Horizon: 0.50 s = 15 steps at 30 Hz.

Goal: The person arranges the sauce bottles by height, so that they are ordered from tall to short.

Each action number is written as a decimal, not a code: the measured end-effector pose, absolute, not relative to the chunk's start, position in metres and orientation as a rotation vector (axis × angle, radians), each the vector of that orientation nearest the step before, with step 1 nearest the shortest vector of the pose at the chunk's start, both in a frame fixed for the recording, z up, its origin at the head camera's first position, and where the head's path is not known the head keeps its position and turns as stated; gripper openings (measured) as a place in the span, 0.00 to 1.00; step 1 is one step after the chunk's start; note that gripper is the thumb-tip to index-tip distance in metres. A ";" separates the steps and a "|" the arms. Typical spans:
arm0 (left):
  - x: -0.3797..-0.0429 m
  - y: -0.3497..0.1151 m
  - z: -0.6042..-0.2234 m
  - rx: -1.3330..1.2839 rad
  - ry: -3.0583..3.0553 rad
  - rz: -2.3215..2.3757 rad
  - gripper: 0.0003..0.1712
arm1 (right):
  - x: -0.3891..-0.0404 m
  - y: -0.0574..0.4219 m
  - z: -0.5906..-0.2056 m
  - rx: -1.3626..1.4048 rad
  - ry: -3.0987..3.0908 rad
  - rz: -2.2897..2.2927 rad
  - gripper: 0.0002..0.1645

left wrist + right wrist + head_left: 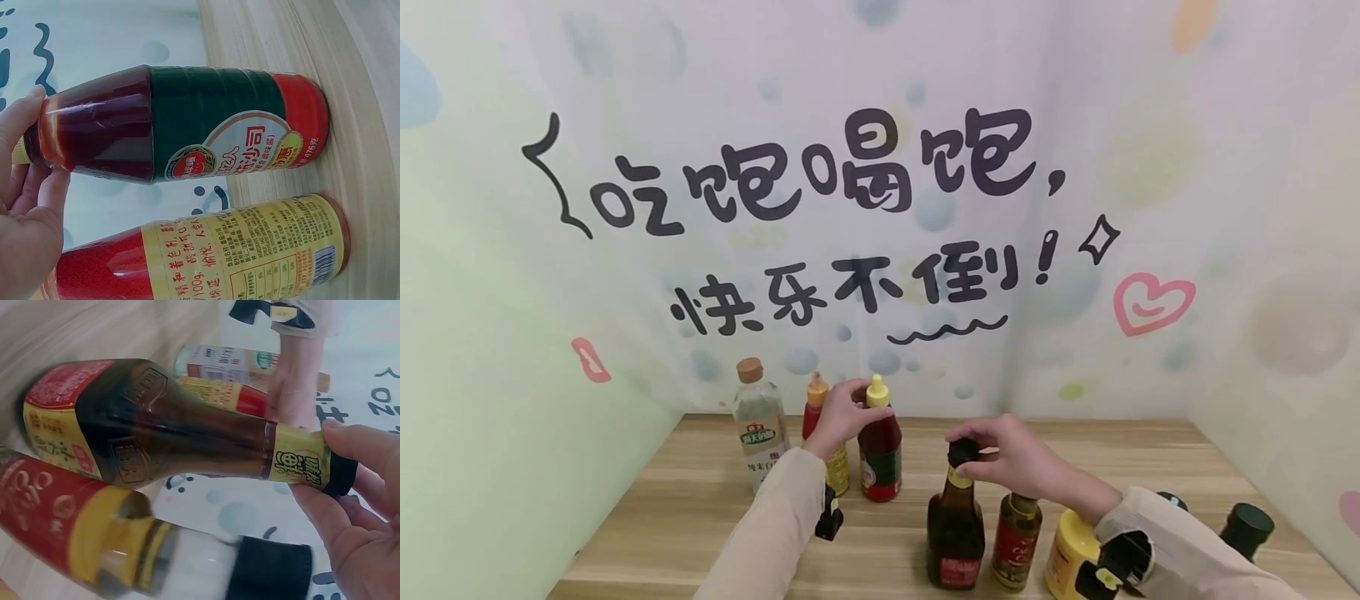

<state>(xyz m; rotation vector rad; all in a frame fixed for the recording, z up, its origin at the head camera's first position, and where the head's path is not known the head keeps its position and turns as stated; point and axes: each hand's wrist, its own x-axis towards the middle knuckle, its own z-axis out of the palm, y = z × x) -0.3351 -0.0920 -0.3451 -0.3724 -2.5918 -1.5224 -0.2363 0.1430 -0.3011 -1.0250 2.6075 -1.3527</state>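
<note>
My left hand (847, 414) grips the neck of a ketchup bottle (881, 457) just below its yellow nozzle cap. In the left wrist view, the fingers and thumb curl round that neck, and the bottle (215, 122) has a dark green label. It stands upright on the table beside a red sauce bottle (250, 250) with a yellow label. My right hand (1017, 457) pinches the black cap and yellow neck band of a dark brown sauce bottle (955, 529). In the right wrist view, the brown bottle (206, 434) partly hides the left forearm. Whether its base touches the table, I cannot tell.
A clear bottle with an orange cap (760, 425) stands at the back left. Right of the brown bottle are a red-labelled bottle (1017, 546), a yellow container (1070, 554) and a dark-capped bottle (1247, 529), partly behind the right forearm. A printed curtain (850, 75) backs the wooden table (655, 517).
</note>
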 end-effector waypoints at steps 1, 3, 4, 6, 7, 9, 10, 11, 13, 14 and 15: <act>-0.335 -0.092 -0.345 -0.372 -2.591 -1.522 0.25 | -0.237 0.143 -0.299 -1.034 2.622 -1.353 0.18; -0.336 -0.092 -0.345 -0.366 -2.589 -1.525 0.25 | -0.240 0.142 -0.293 -1.037 2.651 -1.355 0.18; -0.336 -0.092 -0.345 -0.363 -2.587 -1.526 0.25 | -0.242 0.141 -0.290 -1.048 2.668 -1.349 0.18; -0.336 -0.092 -0.345 -0.354 -2.584 -1.532 0.25 | -0.246 0.140 -0.283 -1.065 2.709 -1.321 0.18; -0.336 -0.092 -0.345 -0.359 -2.582 -1.530 0.25 | -0.248 0.139 -0.280 -1.071 2.728 -1.306 0.18; -0.336 -0.092 -0.345 -0.369 -2.579 -1.525 0.24 | -0.253 0.138 -0.275 -1.081 2.767 -1.274 0.18; -0.336 -0.092 -0.345 -0.370 -2.580 -1.522 0.24 | -0.255 0.138 -0.273 -1.083 2.789 -1.255 0.17; -0.336 -0.092 -0.345 -0.371 -2.580 -1.521 0.24 | -0.257 0.137 -0.271 -1.081 2.804 -1.244 0.17; -0.336 -0.091 -0.345 -0.375 -2.582 -1.519 0.24 | -0.262 0.136 -0.269 -1.086 2.834 -1.221 0.17; -0.336 -0.091 -0.345 -0.371 -2.580 -1.524 0.24 | -0.265 0.136 -0.269 -1.087 2.847 -1.214 0.17; -0.335 -0.090 -0.346 -0.368 -2.580 -1.526 0.24 | -0.267 0.135 -0.268 -1.083 2.854 -1.216 0.17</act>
